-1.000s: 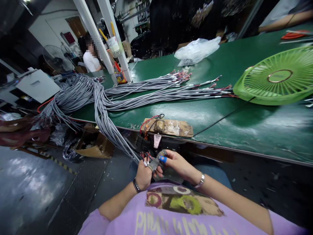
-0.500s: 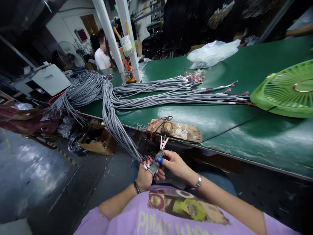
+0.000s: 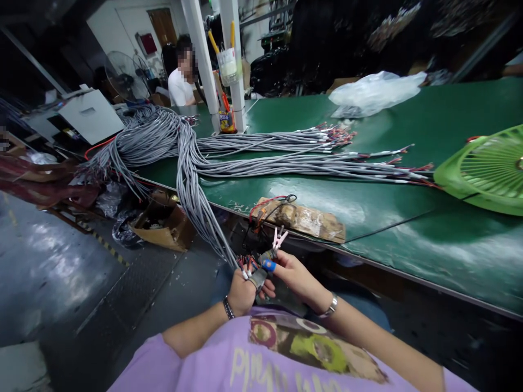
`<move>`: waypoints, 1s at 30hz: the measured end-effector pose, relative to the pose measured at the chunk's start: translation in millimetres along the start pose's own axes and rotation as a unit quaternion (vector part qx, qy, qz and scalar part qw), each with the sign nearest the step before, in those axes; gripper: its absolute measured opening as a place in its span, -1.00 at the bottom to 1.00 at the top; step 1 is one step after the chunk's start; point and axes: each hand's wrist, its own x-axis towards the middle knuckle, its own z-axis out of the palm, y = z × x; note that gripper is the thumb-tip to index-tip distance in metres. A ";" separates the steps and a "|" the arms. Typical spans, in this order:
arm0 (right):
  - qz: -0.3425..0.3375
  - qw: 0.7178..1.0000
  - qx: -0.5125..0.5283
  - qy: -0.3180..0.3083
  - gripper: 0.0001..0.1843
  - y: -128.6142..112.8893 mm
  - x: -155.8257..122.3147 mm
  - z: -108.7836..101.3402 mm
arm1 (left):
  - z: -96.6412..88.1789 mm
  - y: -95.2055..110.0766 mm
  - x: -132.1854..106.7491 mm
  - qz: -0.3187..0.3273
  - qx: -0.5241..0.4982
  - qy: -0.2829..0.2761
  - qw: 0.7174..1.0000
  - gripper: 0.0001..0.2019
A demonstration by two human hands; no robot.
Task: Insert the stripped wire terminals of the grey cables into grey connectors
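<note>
My left hand point(image 3: 242, 292) is closed around the ends of a bunch of grey cables point(image 3: 223, 247), which hang down from the bench edge. White bands show where the grey sheaths end, and thin coloured wires point(image 3: 248, 262) fan out above the fingers. A grey wrap covers my left thumb. My right hand point(image 3: 295, 277) meets those wires from the right, thumb and forefinger pinched together; what sits between the fingertips is too small to make out. A blue band is on that thumb and a grey wrap on the forefinger. Just above the fingertips is a pink clothespin point(image 3: 280, 238).
The green bench point(image 3: 392, 218) carries more grey cables point(image 3: 269, 164), a wooden board point(image 3: 312, 220) with wires at the front edge, a green fan point(image 3: 486, 169) and a plastic bag point(image 3: 378, 93). A cardboard box point(image 3: 167, 231) is below. A person point(image 3: 180, 87) sits beyond the posts.
The view has shifted slightly, so the bench items appear further right. Both hands stay at the cable ends, with only slight finger movement.
</note>
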 end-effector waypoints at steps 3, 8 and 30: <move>0.012 1.000 -0.005 0.000 -0.71 2.2 1.8 -1.6 | -0.5 -0.1 0.5 -0.009 0.018 -0.007 1.000 -0.62; -0.001 0.999 0.022 0.023 -0.72 4.3 1.1 1.3 | 0.1 -1.0 1.4 0.003 0.007 0.002 1.000 -0.61; 0.015 0.982 0.076 0.171 -0.59 13.4 -4.3 -16.1 | -1.6 2.9 -0.3 0.022 -0.021 0.029 0.999 -0.58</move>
